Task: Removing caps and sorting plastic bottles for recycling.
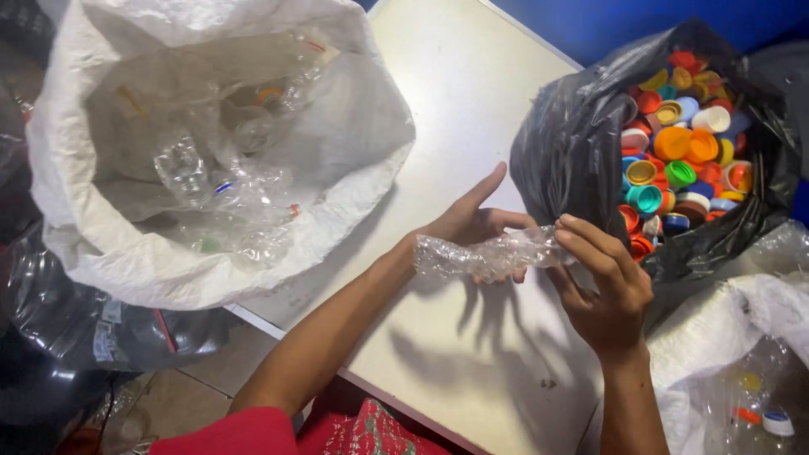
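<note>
A crushed clear plastic bottle (484,254) lies sideways between my two hands above a pale table (455,93). My left hand (469,221) cradles the bottle from behind, index finger stretched up. My right hand (603,282) pinches the bottle's right end, the neck end, with fingers and thumb. Whether a cap sits under those fingers is hidden. Just right of my hands gapes a black plastic bag (573,143) filled with several coloured bottle caps (678,160).
A large white woven sack (354,143) holding several crushed clear bottles (211,181) stands at the left. More clear bottles lie in a white sack (758,329) at the lower right and in a dark bag (76,320) at the lower left. A blue wall is behind.
</note>
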